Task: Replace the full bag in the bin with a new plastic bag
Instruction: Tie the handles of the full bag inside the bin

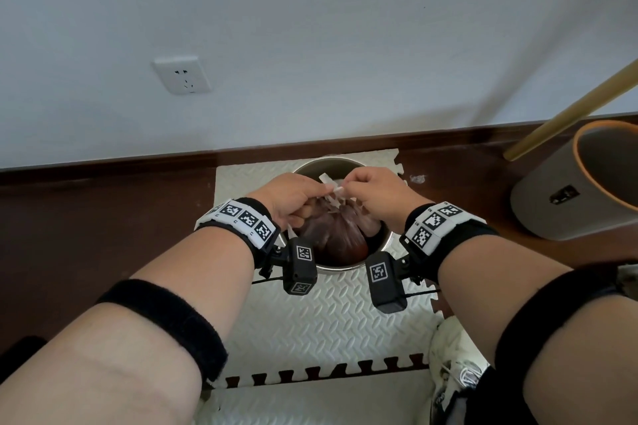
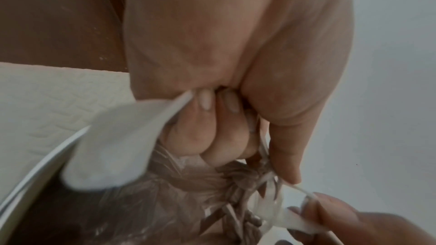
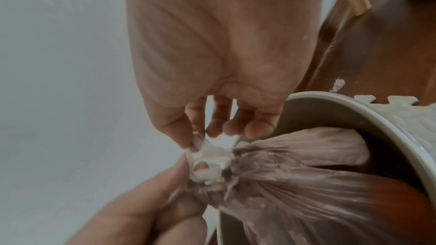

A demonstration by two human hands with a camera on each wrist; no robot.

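Both hands meet over the bin (image 1: 340, 266), working the gathered neck of the full bag (image 1: 331, 235). Left hand (image 1: 290, 197) has fingers curled tight round the bunched plastic, grip clamped on the bag neck; the left wrist view shows a white plastic strip (image 2: 118, 148) sticking out of the fist. Right hand (image 1: 376, 193) pinches the white strip end (image 3: 207, 155) between thumb and fingertips, grip clamped on the bag too. The strips cross between the two grips, just above the bag.

The bag sits inside the bin, directly below both grips, translucent, with dark brown contents showing through. The bin stands on a white foam mat (image 1: 328, 314) on the brown floor (image 1: 103, 217), close to the wall (image 1: 310, 28).

Around: right of the right grip, well apart, a second grey bin with an orange rim (image 1: 580, 190), and a wooden pole (image 1: 569, 110) leaning over it. A wall socket (image 1: 182, 75) up and left of the left grip. A small white scrap (image 1: 417, 179) lies on the floor just right of the mat corner. White shoe (image 1: 452, 366) at lower right, near the mat edge.

Both wrists wear bands with black-and-white square code markers (image 1: 247, 217); no readable text anywhere.
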